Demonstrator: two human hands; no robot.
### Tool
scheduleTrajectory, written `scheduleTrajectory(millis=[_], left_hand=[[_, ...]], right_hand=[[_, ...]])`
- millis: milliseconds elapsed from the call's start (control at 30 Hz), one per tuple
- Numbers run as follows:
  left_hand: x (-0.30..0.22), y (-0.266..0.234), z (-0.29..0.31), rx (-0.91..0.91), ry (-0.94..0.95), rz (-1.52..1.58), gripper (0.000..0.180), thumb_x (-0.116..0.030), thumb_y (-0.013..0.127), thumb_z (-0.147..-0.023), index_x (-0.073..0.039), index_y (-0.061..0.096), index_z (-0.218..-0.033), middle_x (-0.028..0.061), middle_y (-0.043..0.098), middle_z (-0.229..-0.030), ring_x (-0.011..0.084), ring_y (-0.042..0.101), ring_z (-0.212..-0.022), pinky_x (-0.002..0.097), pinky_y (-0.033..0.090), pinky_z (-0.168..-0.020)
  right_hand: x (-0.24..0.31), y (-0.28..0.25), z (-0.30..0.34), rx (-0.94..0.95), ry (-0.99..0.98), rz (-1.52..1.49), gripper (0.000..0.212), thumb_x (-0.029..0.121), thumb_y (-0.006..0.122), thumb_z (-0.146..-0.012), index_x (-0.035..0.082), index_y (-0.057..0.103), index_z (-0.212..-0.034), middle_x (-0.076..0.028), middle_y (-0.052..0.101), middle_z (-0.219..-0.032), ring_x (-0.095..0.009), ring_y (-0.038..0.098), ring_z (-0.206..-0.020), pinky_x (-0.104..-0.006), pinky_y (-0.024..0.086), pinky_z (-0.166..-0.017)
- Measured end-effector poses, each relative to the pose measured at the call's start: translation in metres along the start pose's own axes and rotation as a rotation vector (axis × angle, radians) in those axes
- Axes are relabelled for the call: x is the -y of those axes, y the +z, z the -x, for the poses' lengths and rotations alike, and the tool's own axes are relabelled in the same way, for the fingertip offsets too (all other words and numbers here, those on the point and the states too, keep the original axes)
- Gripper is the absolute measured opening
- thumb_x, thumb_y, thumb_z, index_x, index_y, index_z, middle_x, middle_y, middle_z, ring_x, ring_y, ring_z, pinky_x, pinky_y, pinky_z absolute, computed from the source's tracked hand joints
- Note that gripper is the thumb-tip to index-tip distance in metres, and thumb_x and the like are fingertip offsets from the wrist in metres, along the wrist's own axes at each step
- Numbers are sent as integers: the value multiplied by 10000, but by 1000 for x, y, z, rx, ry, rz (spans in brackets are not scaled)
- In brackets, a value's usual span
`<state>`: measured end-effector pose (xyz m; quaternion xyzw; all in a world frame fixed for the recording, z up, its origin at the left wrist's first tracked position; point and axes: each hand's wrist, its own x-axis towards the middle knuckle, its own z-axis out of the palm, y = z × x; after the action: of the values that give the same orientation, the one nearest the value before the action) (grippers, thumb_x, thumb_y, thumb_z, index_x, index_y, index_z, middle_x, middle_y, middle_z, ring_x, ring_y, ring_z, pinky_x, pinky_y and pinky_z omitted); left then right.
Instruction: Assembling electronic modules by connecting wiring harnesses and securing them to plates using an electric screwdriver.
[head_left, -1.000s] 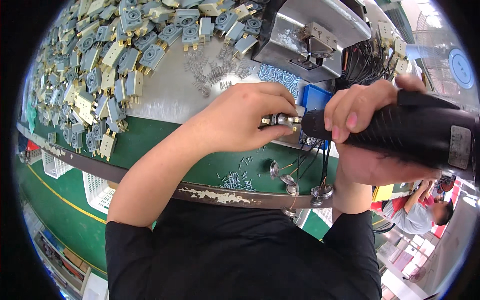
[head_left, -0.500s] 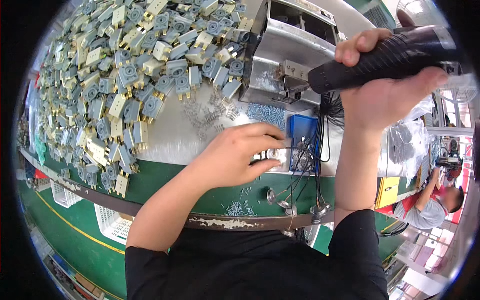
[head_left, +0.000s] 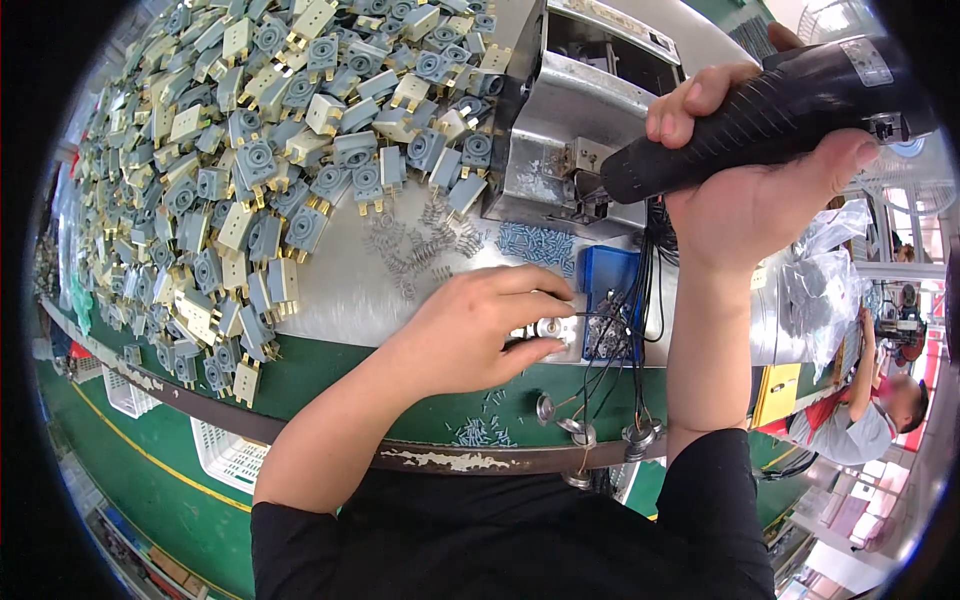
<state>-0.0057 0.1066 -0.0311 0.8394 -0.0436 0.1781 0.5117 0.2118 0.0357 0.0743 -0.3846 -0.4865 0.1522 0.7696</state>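
My right hand (head_left: 735,215) is wrapped around a black electric screwdriver (head_left: 745,125), raised at the right with its nose pointing left. That nose is beside the small bracket on the front of a metal screw feeder (head_left: 570,110); the tip is hard to make out. My left hand (head_left: 465,330) rests low over the bench, thumb and fingers closed around a small part with a round metal disc (head_left: 549,327). The fingers cover most of this part. Thin black wires (head_left: 655,240) run down beside it to several round metal pieces (head_left: 578,432) at the bench edge.
Grey and cream plug-like housings (head_left: 255,160) with brass pins are heaped at the left. Springs (head_left: 425,235) and bluish screws (head_left: 537,245) lie on the metal sheet. A blue tray (head_left: 605,268) holds small metal bits. Another person (head_left: 855,425) works at far right.
The screwdriver's nose has moved slightly left and closer to the feeder's bracket. My left hand keeps hold of the small part. The whole view has shifted a little.
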Motion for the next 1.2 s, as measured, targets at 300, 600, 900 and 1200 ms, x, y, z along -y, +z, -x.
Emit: scheduleTrajectory(millis=[300, 600, 900, 1200], left_hand=[[-3, 2, -1, -9, 19, 5, 336, -135, 833, -822, -41, 738, -1130, 121, 729, -1189, 330, 721, -1055, 421, 587, -889], [0, 1, 5, -48, -11, -15, 282, -200, 778, -869, -63, 745, -1113, 79, 714, -1193, 315, 702, -1055, 424, 573, -898], [1, 0, 10, -35, -57, -14, 271, -221, 798, -844, -58, 748, -1054, 59, 720, -1164, 314, 711, -984, 422, 570, -844], [4, 5, 10, -41, -37, -35, 278, -257, 788, -858, -47, 739, -1032, 62, 712, -1157, 332, 709, -984, 439, 567, -833]], right_hand=[[1, 4, 3, -26, 49, 6, 960, 914, 306, -913, 52, 484, -1298, -133, 611, -829, -256, 587, -637, -408, 499, -627], [51, 41, 35, 58, 359, -65, 1093, 894, 388, -914, 10, 356, -1556, -75, 533, -863, -195, 547, -645, -377, 458, -609], [47, 62, 65, 242, 286, 96, 1140, 913, 446, -872, 28, 306, -1578, -91, 532, -858, -187, 569, -643, -366, 483, -609], [26, 62, 76, 156, 239, -82, 1126, 934, 440, -850, 44, 348, -1535, -80, 534, -848, -181, 569, -625, -360, 487, -599]])
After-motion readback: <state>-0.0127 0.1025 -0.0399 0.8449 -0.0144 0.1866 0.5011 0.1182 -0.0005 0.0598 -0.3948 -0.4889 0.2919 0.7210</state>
